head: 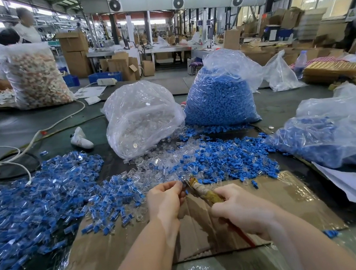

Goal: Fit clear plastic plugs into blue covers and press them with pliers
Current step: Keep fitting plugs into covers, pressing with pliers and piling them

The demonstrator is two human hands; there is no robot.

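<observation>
Fingers of the left hand (166,197) curl together, pinching a small piece at the pliers' (199,191) nose; the piece is too small to identify. Right hand (240,208) grips the pliers' handles over the cardboard sheet (284,200). Assembled blue-and-clear pieces (33,201) spread past the cardboard's left edge, clear plugs (151,163) beyond its far edge, blue covers (228,157) toward its far right corner.

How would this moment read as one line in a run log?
step: pressing | left hand: pinches part at pliers' tip | right hand: grips pliers | over: cardboard
</observation>
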